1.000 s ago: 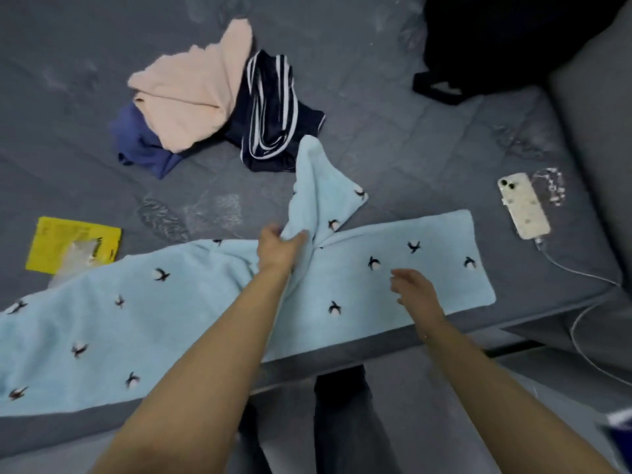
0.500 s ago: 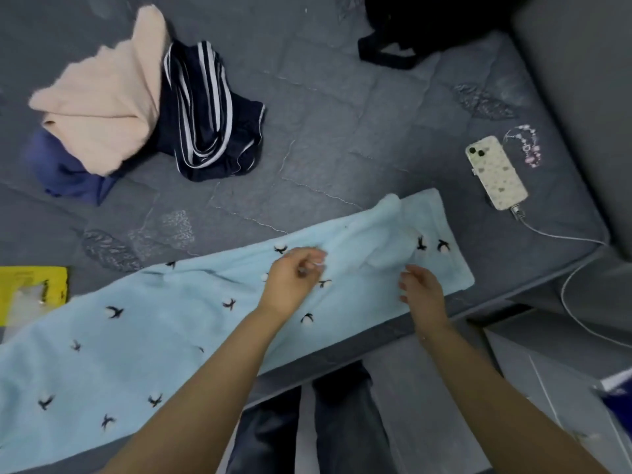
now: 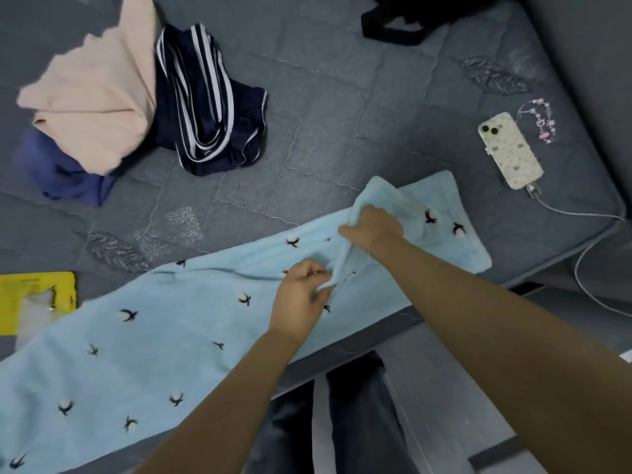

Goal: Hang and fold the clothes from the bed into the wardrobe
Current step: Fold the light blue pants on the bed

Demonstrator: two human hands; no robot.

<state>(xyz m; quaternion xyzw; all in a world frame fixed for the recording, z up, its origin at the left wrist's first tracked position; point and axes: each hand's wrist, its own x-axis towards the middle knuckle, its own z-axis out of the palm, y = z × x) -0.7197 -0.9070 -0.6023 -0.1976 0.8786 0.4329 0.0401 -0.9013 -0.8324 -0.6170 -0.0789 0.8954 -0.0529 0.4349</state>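
Note:
A light blue garment (image 3: 143, 354) with small black-and-white bird prints lies stretched along the front edge of the grey bed (image 3: 342, 114). My left hand (image 3: 301, 299) pinches a fold of it near the middle. My right hand (image 3: 372, 230) grips a bunched piece of the same cloth further right, lifting it slightly. At the back left sits a pile: a peach garment (image 3: 95, 97), a navy striped garment (image 3: 205, 118) and a blue-purple garment (image 3: 61, 172) under them.
A phone (image 3: 509, 150) on a white charging cable (image 3: 581, 268) lies at the bed's right, with a beaded charm (image 3: 540, 121) beside it. A yellow packet (image 3: 34, 302) sits at the left edge. A black bag (image 3: 410, 18) is at the back. My legs stand below the bed edge.
The raised flap of the blue garment has been laid down to the right. My right hand moved up and took hold of the cloth; my left hand shifted right along it.

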